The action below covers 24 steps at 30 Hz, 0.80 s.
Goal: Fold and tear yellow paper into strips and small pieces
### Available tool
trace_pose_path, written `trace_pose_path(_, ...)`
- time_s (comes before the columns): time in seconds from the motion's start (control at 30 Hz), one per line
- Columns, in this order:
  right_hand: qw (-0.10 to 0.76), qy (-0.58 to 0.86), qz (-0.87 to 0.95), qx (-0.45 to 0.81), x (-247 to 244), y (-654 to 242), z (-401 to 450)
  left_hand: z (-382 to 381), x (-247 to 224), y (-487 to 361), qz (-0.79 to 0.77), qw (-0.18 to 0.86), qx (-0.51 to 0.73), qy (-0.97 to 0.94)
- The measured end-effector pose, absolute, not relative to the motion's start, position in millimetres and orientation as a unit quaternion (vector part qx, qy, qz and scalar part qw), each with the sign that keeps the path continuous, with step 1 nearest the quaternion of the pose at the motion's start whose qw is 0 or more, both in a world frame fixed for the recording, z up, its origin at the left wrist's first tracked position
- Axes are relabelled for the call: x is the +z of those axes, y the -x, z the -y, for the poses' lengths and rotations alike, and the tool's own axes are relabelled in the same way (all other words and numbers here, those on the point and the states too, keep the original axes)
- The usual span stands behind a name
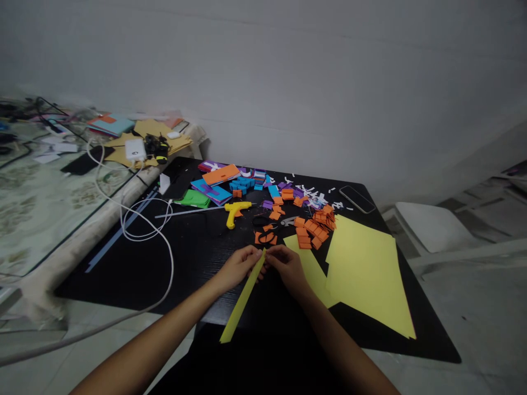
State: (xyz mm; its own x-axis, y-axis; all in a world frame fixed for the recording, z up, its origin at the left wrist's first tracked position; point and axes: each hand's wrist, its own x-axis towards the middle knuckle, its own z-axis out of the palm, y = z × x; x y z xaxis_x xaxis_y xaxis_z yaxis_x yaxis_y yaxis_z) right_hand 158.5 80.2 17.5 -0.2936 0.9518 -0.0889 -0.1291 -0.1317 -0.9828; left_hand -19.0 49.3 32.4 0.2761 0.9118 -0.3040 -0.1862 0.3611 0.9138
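Note:
A long narrow yellow paper strip (244, 299) slants from my fingers down over the table's near edge. My left hand (241, 267) pinches its upper end from the left. From the right, my right hand (287, 267) has its fingertips closed on the same end. Just beyond my hands lie black-handled scissors (288, 221) and small folded orange paper pieces (303, 238). Large yellow sheets (368, 269) rest to the right of my right hand. A yellow glue gun (237, 212) lies beyond my left hand.
On the black table (197, 258) are green folded paper (194, 198), blue pieces (242, 185), white scraps (313, 196) and a phone (357, 199). A white cable (172, 263) loops across the left side. A white chair (420, 225) stands at the right.

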Motion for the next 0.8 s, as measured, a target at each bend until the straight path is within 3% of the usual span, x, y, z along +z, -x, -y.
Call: trace_pose_path(0.8,0.427,0.419,0.498,0.628,19.0,-158.2,-79.0,-48.7,35.6,19.2,-0.453,0.692,0.394,-0.4)
